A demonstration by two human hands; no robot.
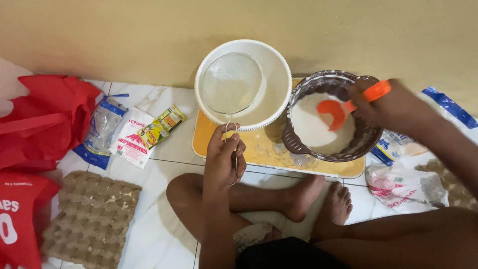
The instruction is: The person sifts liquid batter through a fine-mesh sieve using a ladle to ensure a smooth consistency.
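My left hand (225, 155) grips the wire handle of a round mesh sieve (231, 82), held over a large white bowl (279, 65) with pale batter inside. My right hand (391, 104) holds an orange spatula (334, 110) by its handle, its blade dipped into white flour or batter in a brown bowl (298, 142). Both bowls stand on a yellow tray (259, 152) on the tiled floor, against a beige wall. My crossed legs and bare feet lie just in front of the tray.
A cardboard egg tray (89, 216) lies at the lower left. Red bags (40, 117) and several small packets (134, 134) sit on the left. Flour bags (403, 187) and a blue-edged wrapper (450, 107) lie on the right, with another egg tray (455, 187).
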